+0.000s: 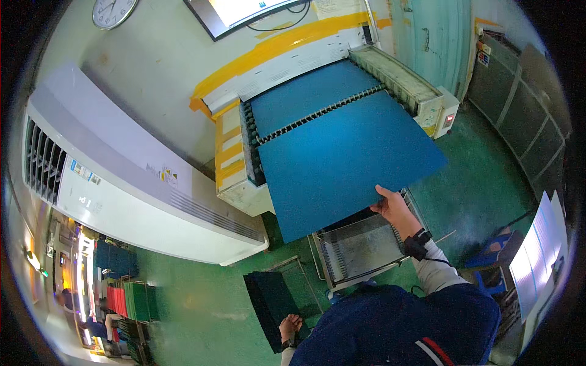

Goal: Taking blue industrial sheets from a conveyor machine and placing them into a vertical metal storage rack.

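Note:
My right hand (394, 208) grips the near edge of a flat blue sheet (348, 161), thumb on top and fingers beneath, partly hidden. The sheet's far edge lies along the roller row at the front of a conveyor machine (421, 91). A second blue sheet (314, 91) rests beyond these rollers, on the machine. Low down, my left hand (292, 326) is closed beside a stack of dark sheets (268, 305) in a wire rack; what its fingers hold, if anything, I cannot make out. A metal tray-like frame (360, 247) stands below the held sheet.
A tall white air conditioner (140, 177) stands at the left. Dark framed panels (519, 104) lean at the right, with pale glossy sheets (537, 253) nearer me. Racks of red and green sheets (131, 300) stand far left on the green floor. A screen (244, 12) hangs above the machine.

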Demonstrator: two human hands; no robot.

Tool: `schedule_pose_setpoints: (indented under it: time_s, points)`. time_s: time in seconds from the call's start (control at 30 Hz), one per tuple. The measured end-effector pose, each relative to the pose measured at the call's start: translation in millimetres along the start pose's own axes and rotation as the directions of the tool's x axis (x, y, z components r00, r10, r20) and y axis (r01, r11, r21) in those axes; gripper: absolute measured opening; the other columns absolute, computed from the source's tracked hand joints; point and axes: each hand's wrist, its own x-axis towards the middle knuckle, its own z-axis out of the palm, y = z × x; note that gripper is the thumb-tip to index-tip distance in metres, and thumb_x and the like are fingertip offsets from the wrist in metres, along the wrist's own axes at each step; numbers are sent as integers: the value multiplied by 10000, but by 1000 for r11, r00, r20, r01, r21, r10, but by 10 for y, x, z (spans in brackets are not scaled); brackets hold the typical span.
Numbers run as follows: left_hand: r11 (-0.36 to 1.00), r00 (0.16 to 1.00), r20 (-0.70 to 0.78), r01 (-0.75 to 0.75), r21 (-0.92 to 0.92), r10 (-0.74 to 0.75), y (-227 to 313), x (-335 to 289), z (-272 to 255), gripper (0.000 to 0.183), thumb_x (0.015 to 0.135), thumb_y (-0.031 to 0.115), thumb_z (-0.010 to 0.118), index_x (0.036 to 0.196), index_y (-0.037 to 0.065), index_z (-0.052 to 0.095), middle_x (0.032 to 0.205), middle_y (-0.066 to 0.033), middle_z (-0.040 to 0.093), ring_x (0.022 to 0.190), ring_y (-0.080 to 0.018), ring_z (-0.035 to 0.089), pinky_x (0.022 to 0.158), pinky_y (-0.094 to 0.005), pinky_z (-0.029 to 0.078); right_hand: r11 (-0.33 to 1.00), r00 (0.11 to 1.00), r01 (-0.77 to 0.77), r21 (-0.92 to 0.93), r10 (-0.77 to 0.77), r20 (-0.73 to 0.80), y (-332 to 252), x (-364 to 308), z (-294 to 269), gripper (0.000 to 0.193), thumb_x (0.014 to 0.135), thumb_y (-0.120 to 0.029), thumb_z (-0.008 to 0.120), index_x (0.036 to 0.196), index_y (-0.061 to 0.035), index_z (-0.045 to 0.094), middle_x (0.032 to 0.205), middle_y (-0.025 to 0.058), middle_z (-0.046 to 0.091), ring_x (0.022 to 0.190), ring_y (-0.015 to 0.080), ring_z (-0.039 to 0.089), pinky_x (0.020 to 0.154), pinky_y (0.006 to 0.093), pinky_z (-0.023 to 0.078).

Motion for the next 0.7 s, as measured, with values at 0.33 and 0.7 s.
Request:
schedule_pose_setpoints:
  time_s: [0.33,0.7]
  points:
    - [970,899,-388,-131,207,204,-156,-235,175,141,911,157,559,899,17,561,862,-149,642,733,-306,634,565,-383,508,999,999,12,32,-11,-30,-96,170,134,234,853,-213,650,955,-15,576,833,104,620,655,257,618,548,401,552]
    - [953,923,-334,-93,290,192,-213,-269,112,153,927,191,533,908,43,565,843,-122,657,704,-277,652,548,-359,528,999,998,-50,-14,49,-33,-84,339,167,237,838,-259,673,885,-50,571,821,97,614,683,245,603,610,399,525]
